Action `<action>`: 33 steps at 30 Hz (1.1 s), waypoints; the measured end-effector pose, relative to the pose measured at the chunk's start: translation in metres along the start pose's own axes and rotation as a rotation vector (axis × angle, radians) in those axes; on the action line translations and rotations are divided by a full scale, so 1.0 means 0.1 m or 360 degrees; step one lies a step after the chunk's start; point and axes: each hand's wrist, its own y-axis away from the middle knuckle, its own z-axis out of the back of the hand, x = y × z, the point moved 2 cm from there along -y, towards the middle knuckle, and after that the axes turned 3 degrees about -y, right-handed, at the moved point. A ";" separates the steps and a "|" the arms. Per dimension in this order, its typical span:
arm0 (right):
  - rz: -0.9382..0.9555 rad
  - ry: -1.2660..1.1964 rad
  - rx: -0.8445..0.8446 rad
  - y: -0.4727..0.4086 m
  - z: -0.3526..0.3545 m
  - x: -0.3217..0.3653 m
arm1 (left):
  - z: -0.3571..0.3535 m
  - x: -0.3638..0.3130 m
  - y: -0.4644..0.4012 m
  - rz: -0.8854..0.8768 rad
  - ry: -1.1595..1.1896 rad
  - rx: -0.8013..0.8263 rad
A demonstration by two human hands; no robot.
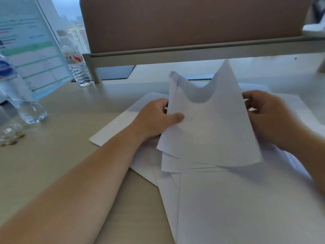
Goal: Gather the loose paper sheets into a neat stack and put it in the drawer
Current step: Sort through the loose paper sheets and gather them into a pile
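Beige and bare toward its near-left corner, the desk (58, 155) carries a spread of white sheets, and every place below is given relative to the raised bundle of paper sheets (209, 127) held over its middle.

That bundle is the task's thing: several plain white sheets, thin and limp, their top edge sagging into a deep curve between two peaks, their bottom edges fanned and uneven. The left hand (158, 118) grips the bundle's left edge, thumb pressed on the front face and fingers (163, 104) curled behind. The right hand (269, 117) is at the bundle's right edge with fingers curled, apparently pinching it, though the contact itself is hidden by paper.

To do this step well, I judge the sheets should be held loosely enough to slide, then tapped on their lower edge against the desk until the corners line up; a tight pinch would lock in the skew.

Below and around the bundle lie more loose sheets (246, 199), overlapping at angles. Behind it stands a brown partition (193, 23). Far left of it are water bottles (77, 67) and a printed sign (33, 46). No drawer is visible.
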 end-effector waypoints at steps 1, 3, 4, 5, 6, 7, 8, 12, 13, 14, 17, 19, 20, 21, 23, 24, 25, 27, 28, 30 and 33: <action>0.0026 0.0099 0.0003 0.00 0.02 0.02 | -0.01 0.01 -0.01 -0.0007 -0.0069 0.0003; -0.0047 0.0237 -0.0053 -0.07 0.13 0.00 | -0.01 -0.01 -0.01 -0.0020 -0.0141 -0.0050; -0.0135 0.0371 -0.0069 -0.11 0.20 -0.04 | 0.00 -0.02 -0.01 -0.0024 -0.0131 -0.0087; -0.0240 0.0587 -0.0049 -0.16 0.27 -0.10 | 0.01 -0.04 0.00 -0.0022 -0.0108 -0.0117; -0.0382 0.0839 0.0024 -0.19 0.31 -0.19 | 0.01 -0.05 0.01 -0.0013 -0.0088 -0.0135; -0.0547 0.1060 0.0119 -0.19 0.33 -0.28 | 0.01 -0.06 0.02 -0.0002 -0.0077 -0.0141; -0.0688 0.1199 0.0200 -0.18 0.35 -0.36 | -0.01 -0.07 0.02 0.0007 -0.0082 -0.0134; -0.0739 0.1205 0.0237 -0.21 0.38 -0.45 | -0.04 -0.05 0.02 0.0035 -0.0124 -0.0112; -0.0725 0.1199 0.0186 -0.23 0.43 -0.43 | -0.04 -0.05 0.02 0.0034 -0.0121 -0.0111; -0.0722 0.1185 0.0140 -0.25 0.47 -0.43 | -0.04 -0.03 0.01 0.0034 -0.0114 -0.0107; -0.0746 0.1216 0.0098 -0.27 0.53 -0.47 | -0.04 -0.02 -0.01 0.0022 -0.0114 -0.0108; -0.0718 0.1246 0.0112 -0.27 0.52 -0.47 | -0.05 -0.01 -0.02 0.0013 -0.0123 -0.0111; -0.0698 0.1244 0.0118 -0.28 0.52 -0.47 | -0.04 -0.01 -0.02 0.0010 -0.0124 -0.0111; -0.0670 0.1231 0.0122 -0.27 0.52 -0.46 | -0.04 -0.02 -0.02 0.0010 -0.0124 -0.0107; -0.0625 0.1180 0.0127 -0.26 0.52 -0.42 | -0.04 -0.02 -0.02 0.0012 -0.0117 -0.0101; -0.0617 0.1159 0.0133 -0.25 0.51 -0.40 | -0.05 -0.02 -0.01 0.0017 -0.0113 -0.0095; -0.0613 0.1156 0.0143 -0.23 0.51 -0.38 | -0.05 -0.03 -0.01 0.0016 -0.0111 -0.0092; -0.0610 0.1169 0.0170 -0.20 0.48 -0.34 | -0.05 -0.02 -0.01 0.0014 -0.0112 -0.0092; -0.0601 0.1161 0.0180 -0.18 0.47 -0.33 | -0.05 -0.01 -0.01 0.0014 -0.0112 -0.0093; -0.0574 0.1133 0.0191 -0.16 0.45 -0.30 | -0.05 -0.02 -0.01 0.0019 -0.0115 -0.0085; -0.0543 0.1158 0.0248 -0.15 0.40 -0.26 | -0.06 -0.03 -0.01 0.0014 -0.0127 -0.0086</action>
